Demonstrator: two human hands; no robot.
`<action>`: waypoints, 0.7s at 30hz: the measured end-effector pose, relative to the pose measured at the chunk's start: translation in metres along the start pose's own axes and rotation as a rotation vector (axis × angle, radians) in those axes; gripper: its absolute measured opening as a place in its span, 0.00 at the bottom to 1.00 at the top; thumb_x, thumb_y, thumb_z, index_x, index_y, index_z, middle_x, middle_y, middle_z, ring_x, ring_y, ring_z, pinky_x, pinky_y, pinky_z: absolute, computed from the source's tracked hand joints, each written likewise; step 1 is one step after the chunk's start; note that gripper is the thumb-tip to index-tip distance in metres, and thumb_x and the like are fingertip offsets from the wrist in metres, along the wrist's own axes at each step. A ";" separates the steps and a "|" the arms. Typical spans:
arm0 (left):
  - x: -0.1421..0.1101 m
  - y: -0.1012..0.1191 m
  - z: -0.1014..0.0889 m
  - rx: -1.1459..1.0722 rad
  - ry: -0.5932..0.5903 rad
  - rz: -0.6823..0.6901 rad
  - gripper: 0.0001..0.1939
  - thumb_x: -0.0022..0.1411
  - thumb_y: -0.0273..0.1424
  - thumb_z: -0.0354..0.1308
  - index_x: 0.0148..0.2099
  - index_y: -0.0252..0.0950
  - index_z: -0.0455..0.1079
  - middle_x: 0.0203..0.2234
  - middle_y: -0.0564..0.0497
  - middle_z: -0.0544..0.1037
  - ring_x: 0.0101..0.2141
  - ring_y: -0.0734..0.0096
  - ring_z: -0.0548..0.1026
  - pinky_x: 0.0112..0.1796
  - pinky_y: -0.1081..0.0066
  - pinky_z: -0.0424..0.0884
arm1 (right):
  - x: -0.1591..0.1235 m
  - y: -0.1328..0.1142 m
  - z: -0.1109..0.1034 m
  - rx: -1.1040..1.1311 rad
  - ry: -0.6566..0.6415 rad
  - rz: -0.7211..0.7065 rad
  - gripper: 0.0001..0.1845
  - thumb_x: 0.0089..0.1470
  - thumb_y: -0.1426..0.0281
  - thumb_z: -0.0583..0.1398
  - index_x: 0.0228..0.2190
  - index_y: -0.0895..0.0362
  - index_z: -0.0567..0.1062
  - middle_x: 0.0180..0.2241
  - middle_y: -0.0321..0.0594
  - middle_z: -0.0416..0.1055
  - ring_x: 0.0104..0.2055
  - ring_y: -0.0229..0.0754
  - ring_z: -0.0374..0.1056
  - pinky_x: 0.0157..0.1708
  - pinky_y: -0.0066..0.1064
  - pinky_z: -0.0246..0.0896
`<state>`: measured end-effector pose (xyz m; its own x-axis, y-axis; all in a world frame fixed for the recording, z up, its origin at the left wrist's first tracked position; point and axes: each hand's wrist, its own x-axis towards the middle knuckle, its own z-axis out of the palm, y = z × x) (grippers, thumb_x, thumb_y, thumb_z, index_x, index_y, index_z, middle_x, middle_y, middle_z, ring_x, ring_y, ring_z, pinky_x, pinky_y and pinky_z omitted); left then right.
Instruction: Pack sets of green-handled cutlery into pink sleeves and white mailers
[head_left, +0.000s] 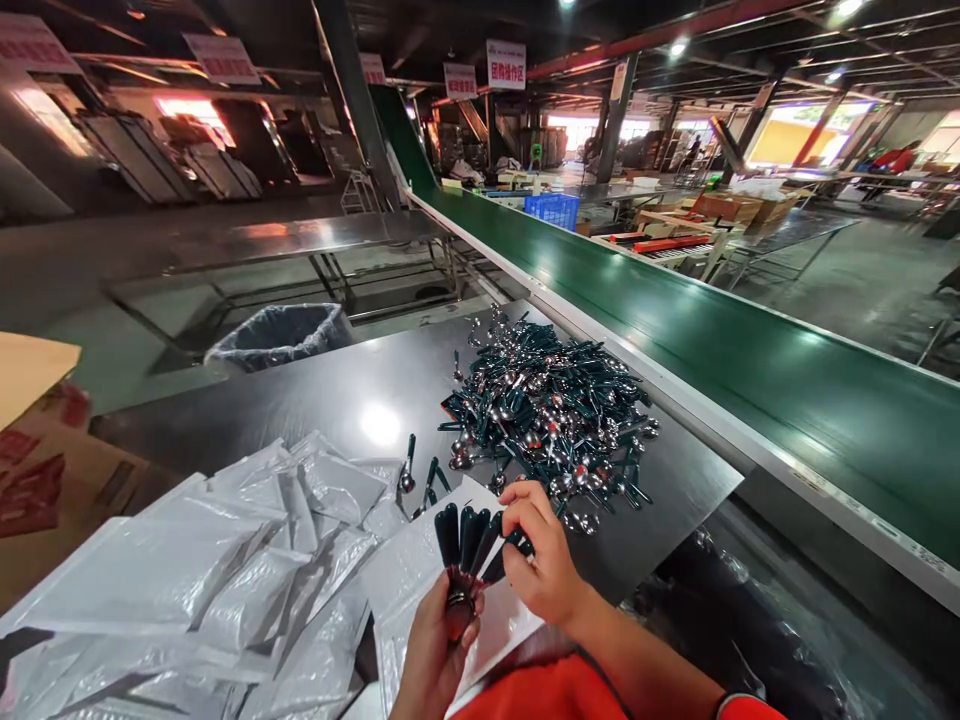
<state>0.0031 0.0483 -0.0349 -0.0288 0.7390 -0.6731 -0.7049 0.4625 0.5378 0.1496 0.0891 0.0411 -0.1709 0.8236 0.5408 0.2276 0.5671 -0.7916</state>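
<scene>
Held spoons (448, 535) partly hidden, count uncertain

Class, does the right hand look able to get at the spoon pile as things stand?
Probably yes: the right hand is just short of the spoon pile, the way open, though it seems busy with held spoons.

This is a factory-like packing hall: a long, flat green conveyor belt (720, 330) runs from eleven to four o'clock, a white rectangular sign with red lettering (506, 66) hangs at twelve, a long grey metal table (300, 234) stands at ten, and shiny white plastic pouches (142, 575) lie heaped at eight.
</scene>
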 end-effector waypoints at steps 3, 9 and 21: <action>-0.001 -0.002 -0.003 -0.032 -0.028 -0.007 0.14 0.51 0.37 0.68 0.31 0.34 0.68 0.22 0.51 0.76 0.20 0.76 0.72 0.14 0.81 0.58 | -0.003 -0.001 0.000 0.033 -0.018 0.015 0.10 0.49 0.80 0.50 0.29 0.53 0.62 0.37 0.41 0.62 0.44 0.46 0.63 0.41 0.38 0.62; 0.004 -0.006 -0.009 -0.012 -0.056 0.022 0.18 0.47 0.40 0.71 0.32 0.33 0.69 0.21 0.51 0.77 0.19 0.74 0.73 0.15 0.79 0.61 | -0.005 -0.001 -0.001 0.082 -0.053 0.018 0.11 0.57 0.68 0.57 0.44 0.51 0.65 0.38 0.39 0.65 0.34 0.41 0.64 0.33 0.33 0.62; -0.001 -0.004 -0.007 0.059 -0.075 0.086 0.27 0.38 0.49 0.74 0.29 0.31 0.71 0.20 0.50 0.76 0.19 0.75 0.70 0.13 0.80 0.56 | 0.005 -0.009 -0.019 -0.394 -0.304 -0.033 0.18 0.60 0.76 0.49 0.51 0.52 0.63 0.44 0.44 0.71 0.40 0.43 0.70 0.36 0.32 0.63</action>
<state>0.0012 0.0421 -0.0393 -0.0325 0.8104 -0.5849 -0.6594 0.4224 0.6219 0.1653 0.0885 0.0565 -0.4420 0.7979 0.4098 0.5528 0.6021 -0.5761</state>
